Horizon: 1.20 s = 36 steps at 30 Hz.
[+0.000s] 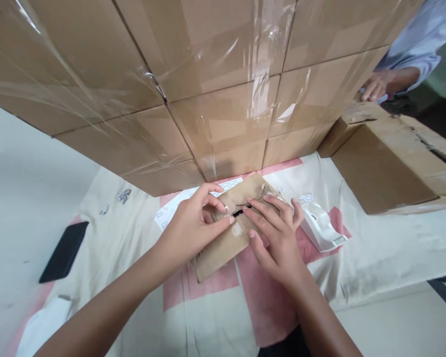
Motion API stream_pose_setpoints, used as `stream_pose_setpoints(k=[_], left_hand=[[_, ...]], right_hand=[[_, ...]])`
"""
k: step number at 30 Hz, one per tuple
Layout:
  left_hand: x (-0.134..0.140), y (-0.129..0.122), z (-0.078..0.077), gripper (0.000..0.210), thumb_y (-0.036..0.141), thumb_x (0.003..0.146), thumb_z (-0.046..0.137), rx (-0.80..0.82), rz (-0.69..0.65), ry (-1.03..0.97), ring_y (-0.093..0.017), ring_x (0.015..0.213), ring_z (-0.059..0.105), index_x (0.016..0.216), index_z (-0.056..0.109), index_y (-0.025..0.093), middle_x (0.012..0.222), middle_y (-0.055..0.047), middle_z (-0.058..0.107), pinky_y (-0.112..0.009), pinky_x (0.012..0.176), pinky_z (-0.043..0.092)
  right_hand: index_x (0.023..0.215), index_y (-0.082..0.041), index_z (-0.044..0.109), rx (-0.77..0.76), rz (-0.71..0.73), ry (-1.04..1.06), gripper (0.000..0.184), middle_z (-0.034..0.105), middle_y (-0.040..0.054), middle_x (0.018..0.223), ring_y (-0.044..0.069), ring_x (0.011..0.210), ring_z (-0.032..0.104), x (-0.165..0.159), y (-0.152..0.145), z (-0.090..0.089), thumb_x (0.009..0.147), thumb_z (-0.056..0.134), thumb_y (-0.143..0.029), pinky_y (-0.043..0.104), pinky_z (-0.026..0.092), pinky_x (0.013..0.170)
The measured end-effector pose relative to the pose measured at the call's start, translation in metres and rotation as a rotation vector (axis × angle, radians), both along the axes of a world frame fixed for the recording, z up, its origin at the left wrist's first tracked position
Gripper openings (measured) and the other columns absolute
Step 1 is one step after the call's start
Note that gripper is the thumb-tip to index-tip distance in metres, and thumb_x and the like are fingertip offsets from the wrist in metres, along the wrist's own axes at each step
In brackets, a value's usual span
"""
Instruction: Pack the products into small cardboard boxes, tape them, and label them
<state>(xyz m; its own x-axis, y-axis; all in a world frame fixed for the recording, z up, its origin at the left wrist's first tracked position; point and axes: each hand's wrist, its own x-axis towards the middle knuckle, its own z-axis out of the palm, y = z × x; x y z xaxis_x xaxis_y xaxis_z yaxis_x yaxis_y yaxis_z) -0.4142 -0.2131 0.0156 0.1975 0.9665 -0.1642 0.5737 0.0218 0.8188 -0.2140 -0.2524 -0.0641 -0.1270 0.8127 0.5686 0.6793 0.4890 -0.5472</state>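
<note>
A flat brown cardboard piece (217, 255) lies tilted on the cloth, its surface creased and torn near the top. Across its middle runs a short black strip or slit (238, 213); I cannot tell which. At the left end of this strip, my left hand (198, 215) has its thumb and curled fingers drawn together; what they hold, if anything, is too small to make out. My right hand (277, 233) rests with spread fingers on the cardboard's right side, fingertips by the strip's other end. A small clear tape patch (237, 229) shows just below the strip.
Tape-wrapped cartons (223, 114) rise directly behind. A white tape dispenser (321, 228) stands at right, before a worn cardboard box (386, 168). Printed label sheets (167, 210) lie under the cardboard, and a black phone-like object (64, 252) at left. Another person's hand (377, 85) is at upper right.
</note>
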Motion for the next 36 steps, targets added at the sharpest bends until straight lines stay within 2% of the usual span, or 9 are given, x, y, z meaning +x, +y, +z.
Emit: stream_pose_setpoints(k=[6,11,15,20,23,25,27,31,36], left_hand=[[0.009,-0.008,0.0,0.043,0.031,0.091,0.068,0.115,-0.041,0.254,-0.014,0.071,0.063,0.13,0.051,0.032,0.108,0.002,0.066,-0.034,0.074,0.051],[0.013,-0.007,0.0,0.047,0.032,0.097,0.061,0.238,-0.063,0.423,-0.023,0.095,0.067,0.141,0.048,0.032,0.128,-0.005,0.061,-0.037,0.077,0.05],[0.016,0.003,-0.002,0.035,0.023,0.099,0.055,0.296,-0.058,0.38,-0.022,0.098,0.067,0.133,0.054,0.028,0.123,-0.003,0.063,-0.035,0.08,0.05],[0.013,0.006,-0.009,0.032,0.021,0.1,0.054,0.357,-0.085,0.309,-0.02,0.096,0.066,0.132,0.055,0.026,0.127,-0.004,0.062,-0.035,0.078,0.049],[0.009,0.003,-0.014,0.035,0.031,0.098,0.063,0.469,-0.096,0.323,-0.027,0.117,0.061,0.131,0.056,0.025,0.131,-0.006,0.062,-0.041,0.095,0.048],[0.007,0.002,-0.016,0.048,0.046,0.093,0.071,0.501,-0.111,0.371,-0.033,0.128,0.055,0.132,0.055,0.024,0.135,-0.009,0.062,-0.049,0.104,0.043],[0.006,0.002,-0.018,0.054,0.053,0.094,0.069,0.456,-0.159,0.409,-0.035,0.125,0.058,0.136,0.053,0.023,0.132,-0.011,0.065,-0.053,0.105,0.042],[0.005,0.0,-0.019,0.03,0.038,0.102,0.057,0.418,-0.258,0.399,-0.029,0.102,0.068,0.126,0.057,0.021,0.11,-0.007,0.072,-0.046,0.089,0.049],[-0.018,-0.012,-0.013,0.023,0.03,0.094,0.07,0.44,-0.389,0.407,-0.025,0.075,0.067,0.112,0.06,0.019,0.088,-0.006,0.071,-0.039,0.065,0.043]], right_hand=[[0.119,-0.027,0.071,0.014,0.001,0.024,0.026,0.073,-0.0007,0.132,0.029,0.13,0.054,0.0,0.0,0.0,0.103,0.051,-0.031,0.056,0.01,0.124],[0.117,-0.028,0.072,0.006,0.009,0.03,0.025,0.073,-0.0011,0.133,0.029,0.127,0.056,0.002,0.0,0.0,0.102,0.053,-0.031,0.056,0.015,0.122],[0.12,-0.027,0.071,0.012,0.025,0.02,0.026,0.074,-0.0008,0.131,0.029,0.125,0.057,0.004,0.0,0.0,0.103,0.052,-0.029,0.055,0.023,0.116],[0.125,-0.028,0.068,0.052,0.002,-0.024,0.03,0.074,0.0015,0.131,0.032,0.124,0.057,0.007,-0.002,-0.003,0.103,0.049,-0.024,0.06,0.028,0.112],[0.128,-0.028,0.067,0.092,0.017,-0.079,0.033,0.073,0.0035,0.131,0.034,0.123,0.056,0.01,-0.002,-0.005,0.101,0.05,-0.023,0.061,0.034,0.107],[0.127,-0.028,0.068,0.109,0.015,-0.109,0.033,0.074,0.0043,0.129,0.035,0.122,0.057,0.011,-0.001,-0.007,0.1,0.05,-0.023,0.062,0.037,0.104],[0.125,-0.028,0.07,0.124,0.006,-0.121,0.032,0.075,0.0051,0.125,0.035,0.118,0.059,0.012,0.0,-0.008,0.1,0.05,-0.023,0.061,0.04,0.101],[0.114,-0.029,0.075,0.155,-0.031,-0.086,0.026,0.078,0.0058,0.112,0.034,0.103,0.063,0.009,-0.005,-0.004,0.095,0.058,-0.022,0.058,0.046,0.091],[0.109,-0.03,0.078,0.03,0.073,-0.037,0.025,0.078,0.0083,0.103,0.036,0.096,0.065,0.013,-0.04,0.015,0.089,0.066,-0.02,0.055,0.048,0.082]])
